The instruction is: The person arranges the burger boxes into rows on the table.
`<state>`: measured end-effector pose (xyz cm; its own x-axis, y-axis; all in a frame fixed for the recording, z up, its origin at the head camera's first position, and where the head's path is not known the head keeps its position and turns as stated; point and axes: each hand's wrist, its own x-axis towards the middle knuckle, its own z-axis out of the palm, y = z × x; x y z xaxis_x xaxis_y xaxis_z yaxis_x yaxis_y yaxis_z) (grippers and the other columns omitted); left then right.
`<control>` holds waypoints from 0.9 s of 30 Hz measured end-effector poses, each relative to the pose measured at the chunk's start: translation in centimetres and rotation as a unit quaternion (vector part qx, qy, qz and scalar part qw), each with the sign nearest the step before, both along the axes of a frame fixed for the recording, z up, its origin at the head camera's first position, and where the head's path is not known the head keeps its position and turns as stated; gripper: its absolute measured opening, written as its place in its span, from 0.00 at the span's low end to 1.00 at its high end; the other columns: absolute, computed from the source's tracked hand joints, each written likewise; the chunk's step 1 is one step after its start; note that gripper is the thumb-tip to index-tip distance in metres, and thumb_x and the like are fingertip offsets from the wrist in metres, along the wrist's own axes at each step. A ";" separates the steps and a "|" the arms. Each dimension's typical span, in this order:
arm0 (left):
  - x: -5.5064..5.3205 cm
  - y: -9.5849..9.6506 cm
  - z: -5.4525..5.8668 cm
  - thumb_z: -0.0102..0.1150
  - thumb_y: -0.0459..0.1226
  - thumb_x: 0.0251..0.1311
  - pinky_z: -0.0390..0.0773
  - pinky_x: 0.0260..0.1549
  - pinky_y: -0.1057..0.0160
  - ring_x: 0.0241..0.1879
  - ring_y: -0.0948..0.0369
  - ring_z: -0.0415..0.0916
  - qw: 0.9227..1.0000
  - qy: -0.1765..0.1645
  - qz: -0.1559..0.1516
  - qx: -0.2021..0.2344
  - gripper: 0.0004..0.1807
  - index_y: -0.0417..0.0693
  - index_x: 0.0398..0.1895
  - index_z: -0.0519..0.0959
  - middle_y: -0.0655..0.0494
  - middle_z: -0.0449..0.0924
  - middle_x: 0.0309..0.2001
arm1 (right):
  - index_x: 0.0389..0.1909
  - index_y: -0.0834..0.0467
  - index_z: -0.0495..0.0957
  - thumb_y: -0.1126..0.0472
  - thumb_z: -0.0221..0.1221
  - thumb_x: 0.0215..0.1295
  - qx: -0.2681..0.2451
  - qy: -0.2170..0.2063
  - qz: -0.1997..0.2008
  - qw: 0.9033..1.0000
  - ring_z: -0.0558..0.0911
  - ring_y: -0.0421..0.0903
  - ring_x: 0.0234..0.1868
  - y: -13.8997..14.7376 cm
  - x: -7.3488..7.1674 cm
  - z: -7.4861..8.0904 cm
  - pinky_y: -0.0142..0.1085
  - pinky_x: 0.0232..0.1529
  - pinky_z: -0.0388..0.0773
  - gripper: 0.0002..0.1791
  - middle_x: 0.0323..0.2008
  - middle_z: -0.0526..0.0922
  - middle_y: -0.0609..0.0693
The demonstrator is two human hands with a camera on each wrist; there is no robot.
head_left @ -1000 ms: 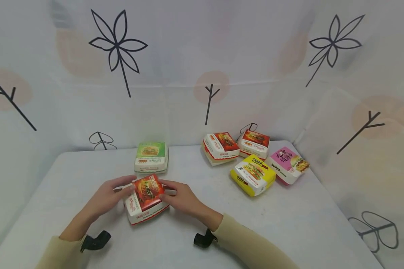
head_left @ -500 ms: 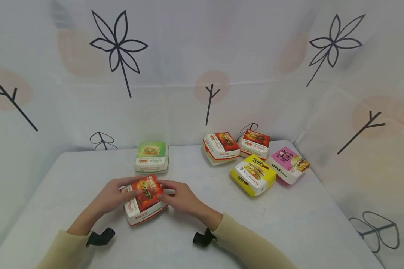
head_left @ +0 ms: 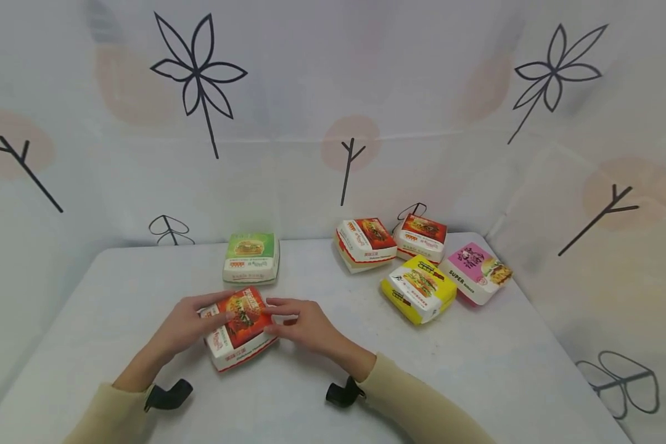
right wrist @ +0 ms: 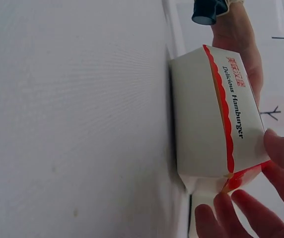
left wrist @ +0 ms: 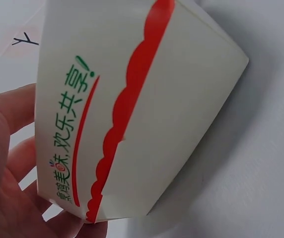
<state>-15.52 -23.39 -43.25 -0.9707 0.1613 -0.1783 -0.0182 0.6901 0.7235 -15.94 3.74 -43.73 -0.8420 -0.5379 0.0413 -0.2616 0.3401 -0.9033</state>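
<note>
A red-and-white hamburger box (head_left: 241, 327) with a closed lid sits at the left front of the table. My left hand (head_left: 185, 324) grips its left side, the thumb lying across the printed top. In the left wrist view the fingers reach round behind the box (left wrist: 132, 114). On the other side, my right hand (head_left: 305, 324) touches the right edge with thumb and fingertips, its fingers loosely extended. The right wrist view has this thumb at the top edge and the fingers (right wrist: 246, 213) by the corner of the box (right wrist: 201, 114). A green-and-white burger box (head_left: 251, 259) stands just behind.
At the back right are two more red-and-white boxes (head_left: 366, 242) (head_left: 420, 237), a yellow box (head_left: 419, 288) and a pink one (head_left: 477, 272). A patterned white cloth (head_left: 288, 172) hangs behind the white table (head_left: 322, 407).
My left hand has shifted slightly inward, its thumb further across the lid. The right hand has drawn back slightly to the right. The box has barely moved.
</note>
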 end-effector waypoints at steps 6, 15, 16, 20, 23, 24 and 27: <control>0.1 0.1 0.2 0.60 0.58 0.63 0.64 0.58 0.30 0.69 0.37 0.59 1.000 0.000 -0.005 0.016 0.35 0.55 0.70 0.72 0.39 0.67 0.69 | 0.57 0.49 0.84 0.56 0.68 0.64 0.002 -0.005 -0.001 1.000 0.74 0.39 0.63 0.3 -0.5 -0.1 0.31 0.51 0.79 0.19 0.60 0.79 0.40; 0.7 -0.5 0.4 0.60 0.57 0.64 0.69 0.58 0.35 0.69 0.38 0.59 0.999 0.004 -0.011 0.032 0.35 0.51 0.70 0.72 0.39 0.66 0.69 | 0.55 0.46 0.85 0.57 0.68 0.63 0.016 -0.001 -0.042 0.999 0.76 0.40 0.61 0.8 -1.7 -0.7 0.41 0.59 0.74 0.18 0.54 0.84 0.42; 0.8 -0.5 0.4 0.61 0.57 0.64 0.69 0.58 0.35 0.69 0.38 0.60 1.000 0.005 -0.011 0.029 0.35 0.51 0.70 0.72 0.39 0.67 0.69 | 0.55 0.45 0.85 0.57 0.68 0.63 0.019 -0.001 -0.043 0.999 0.76 0.40 0.61 0.8 -1.7 -0.7 0.43 0.61 0.73 0.18 0.54 0.84 0.42; 0.9 -0.5 0.1 0.62 0.58 0.62 0.73 0.55 0.37 0.65 0.40 0.65 1.000 0.019 -0.009 0.020 0.36 0.51 0.69 0.71 0.41 0.68 0.68 | 0.56 0.45 0.84 0.56 0.67 0.65 0.028 0.002 -0.046 0.999 0.76 0.42 0.62 0.8 -1.9 -0.7 0.46 0.63 0.71 0.18 0.55 0.83 0.42; 1.0 -0.5 -0.1 0.62 0.56 0.63 0.73 0.55 0.37 0.65 0.40 0.65 0.999 0.027 -0.018 0.029 0.36 0.52 0.71 0.69 0.41 0.66 0.70 | 0.56 0.45 0.84 0.56 0.66 0.65 0.033 0.002 -0.047 0.998 0.76 0.43 0.62 0.7 -2.0 -0.7 0.46 0.63 0.71 0.18 0.54 0.84 0.42; 1.0 -0.5 -0.2 0.62 0.56 0.64 0.72 0.56 0.37 0.66 0.40 0.65 0.999 0.027 -0.021 0.034 0.36 0.52 0.72 0.68 0.41 0.65 0.71 | 0.56 0.45 0.84 0.56 0.66 0.65 0.034 0.001 -0.048 0.998 0.76 0.43 0.62 0.7 -2.1 -0.7 0.47 0.63 0.71 0.18 0.54 0.84 0.42; 1.2 -0.4 -0.3 0.61 0.55 0.65 0.67 0.58 0.32 0.69 0.38 0.59 0.998 0.022 -0.025 0.047 0.37 0.54 0.74 0.66 0.41 0.62 0.72 | 0.56 0.45 0.84 0.55 0.66 0.66 0.033 -0.004 -0.052 0.998 0.76 0.43 0.62 0.6 -2.1 -0.7 0.46 0.62 0.72 0.17 0.54 0.84 0.42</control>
